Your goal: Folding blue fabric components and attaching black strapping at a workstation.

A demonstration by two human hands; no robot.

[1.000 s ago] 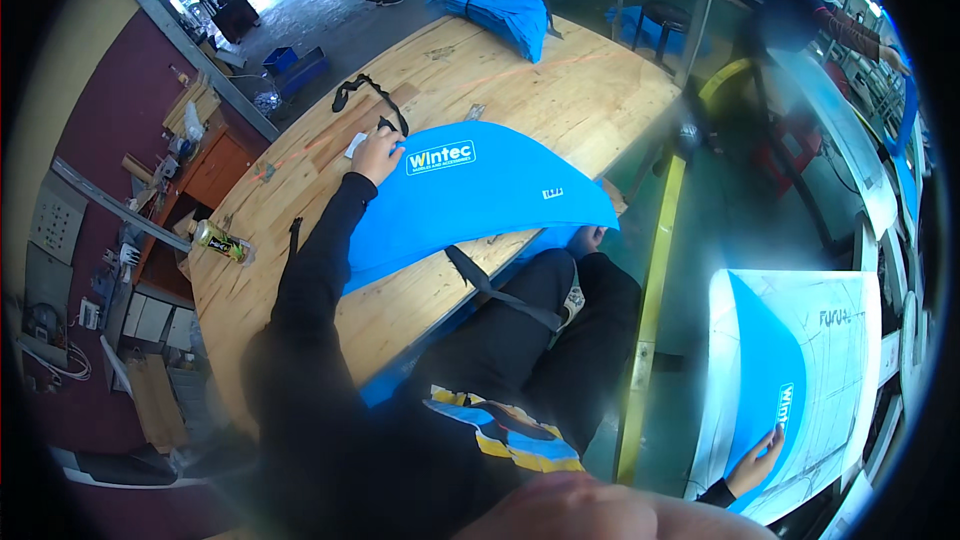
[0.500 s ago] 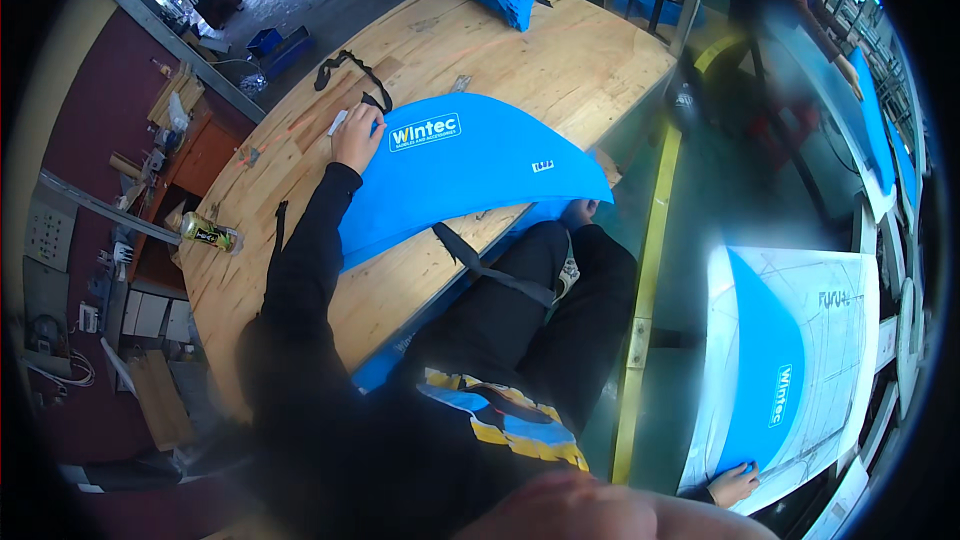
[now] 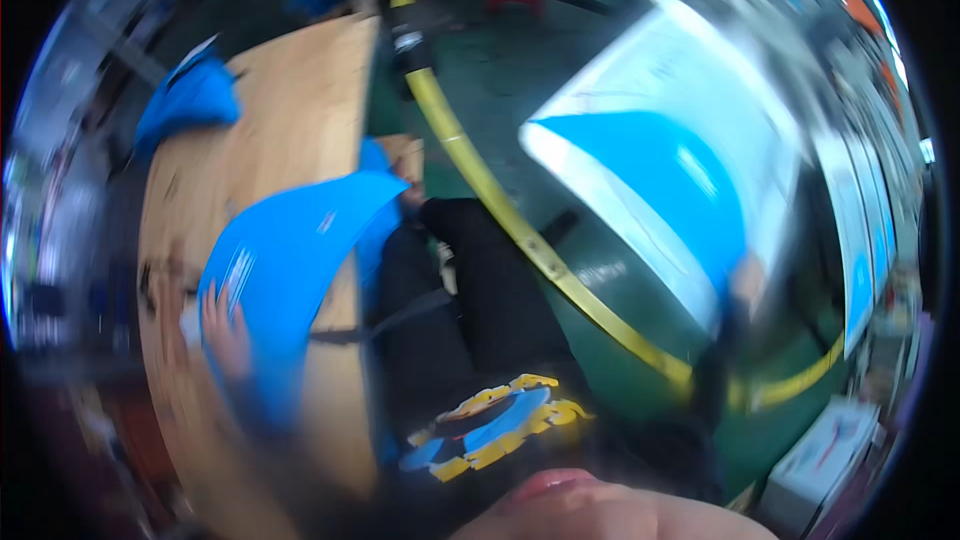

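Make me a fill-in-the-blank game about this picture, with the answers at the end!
1. The left hand rests on the first piece, whose colour is ____.
2. The table under it has a top made of ____.
3. The right hand is by the second piece, which lies on a board coloured ____.
4. The long bar beside the table is mostly ____.

Missing words: blue; wood; white; yellow.

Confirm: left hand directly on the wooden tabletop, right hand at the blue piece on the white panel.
Wrong about the left hand: the head view shows it on a curved blue piece, not directly on the wooden tabletop. The rest stands.
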